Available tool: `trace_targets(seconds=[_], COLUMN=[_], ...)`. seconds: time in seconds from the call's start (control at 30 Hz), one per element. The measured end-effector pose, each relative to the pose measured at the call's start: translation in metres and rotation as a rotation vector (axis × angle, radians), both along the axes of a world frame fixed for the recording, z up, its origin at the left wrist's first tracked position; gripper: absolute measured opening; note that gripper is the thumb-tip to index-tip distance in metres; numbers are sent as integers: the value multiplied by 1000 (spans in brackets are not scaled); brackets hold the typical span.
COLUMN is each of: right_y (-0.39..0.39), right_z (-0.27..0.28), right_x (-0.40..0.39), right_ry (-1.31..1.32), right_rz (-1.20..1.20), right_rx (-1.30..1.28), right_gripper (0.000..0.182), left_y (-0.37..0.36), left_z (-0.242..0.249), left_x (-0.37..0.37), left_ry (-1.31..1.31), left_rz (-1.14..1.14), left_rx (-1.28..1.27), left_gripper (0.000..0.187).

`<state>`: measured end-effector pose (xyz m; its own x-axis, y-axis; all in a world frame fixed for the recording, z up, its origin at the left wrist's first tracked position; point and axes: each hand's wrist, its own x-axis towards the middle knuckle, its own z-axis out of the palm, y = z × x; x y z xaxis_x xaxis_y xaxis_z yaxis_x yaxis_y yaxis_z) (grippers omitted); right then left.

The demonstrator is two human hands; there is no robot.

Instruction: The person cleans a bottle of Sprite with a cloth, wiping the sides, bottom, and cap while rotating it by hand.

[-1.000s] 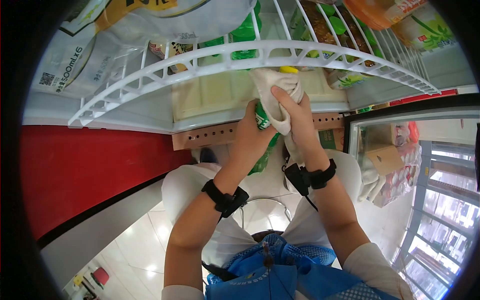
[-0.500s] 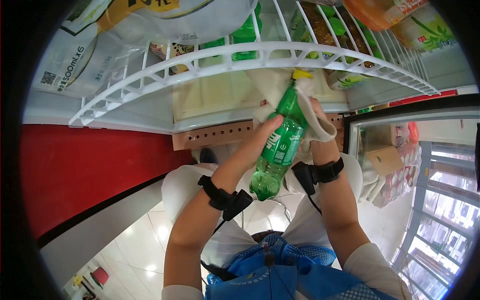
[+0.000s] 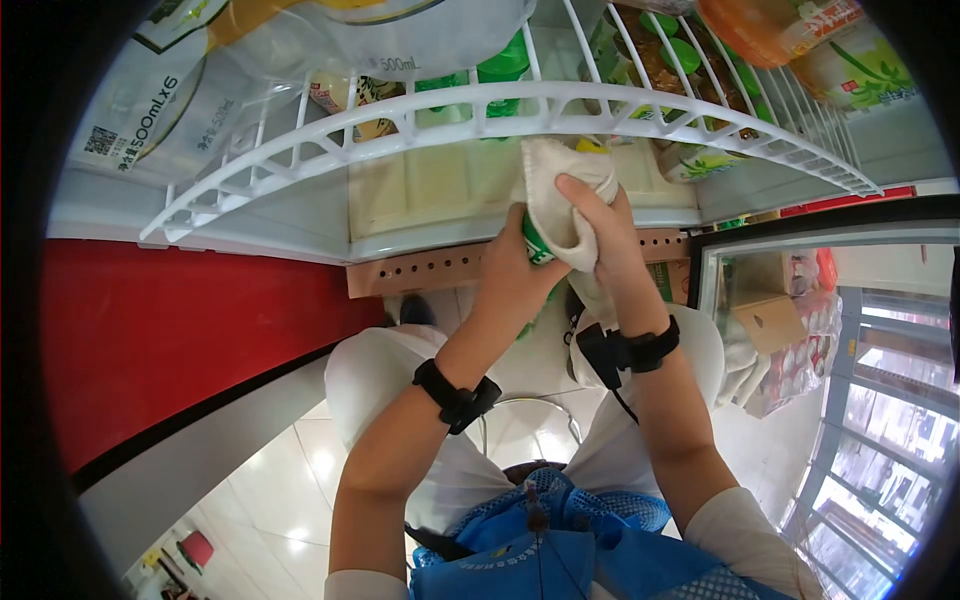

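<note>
My left hand (image 3: 508, 258) is closed around a green plastic soda bottle (image 3: 536, 243), mostly hidden by my hands and a cloth. A bit of the bottle's green lower end shows below my left wrist. With its thumb on top, my right hand (image 3: 615, 232) presses a cream-white cloth (image 3: 548, 185) against the bottle's upper side. The cloth's loose end hangs beneath the right hand. A yellow cap (image 3: 592, 146) peeks out past the cloth's far edge. Both hands are in front of the open fridge, just below its wire shelf.
The white wire shelf (image 3: 480, 103) overhead carries wrapped 500 mL bottles (image 3: 160, 110) and orange-topped drinks (image 3: 775, 30). More bottles with green caps (image 3: 505, 70) stand beneath it. A red panel (image 3: 190, 340) is at left; the fridge's dark-framed door (image 3: 830, 215) stands open at right, stacked packs (image 3: 800, 350) beyond.
The bottle has turned from lying label-up to pointing away, largely covered. My right hand has brought the cloth over its top side, and my left hand has shifted round it.
</note>
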<state>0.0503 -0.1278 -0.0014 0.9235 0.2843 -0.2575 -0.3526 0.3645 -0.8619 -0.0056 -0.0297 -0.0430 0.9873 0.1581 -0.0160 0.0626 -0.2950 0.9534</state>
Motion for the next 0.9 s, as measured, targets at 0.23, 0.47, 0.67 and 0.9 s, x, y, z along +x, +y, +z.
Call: trace_targets(seconds=[0.23, 0.47, 0.67, 0.9], right_y=[-6, -11, 8, 1], right_z=[-6, -5, -33, -14], right_x=[7, 3, -14, -14], right_ry=[8, 219, 250, 215], right_rz=[70, 165, 273, 622], right_rx=[52, 152, 121, -94], right_gripper=[44, 48, 55, 67], left_y=[-4, -1, 17, 36], left_z=[3, 4, 0, 3], left_x=[2, 5, 14, 18], left_ry=[-58, 232, 62, 88], left_rz=[10, 110, 284, 419], left_rx=[-120, -713, -910, -1255], left_gripper=[51, 41, 37, 48])
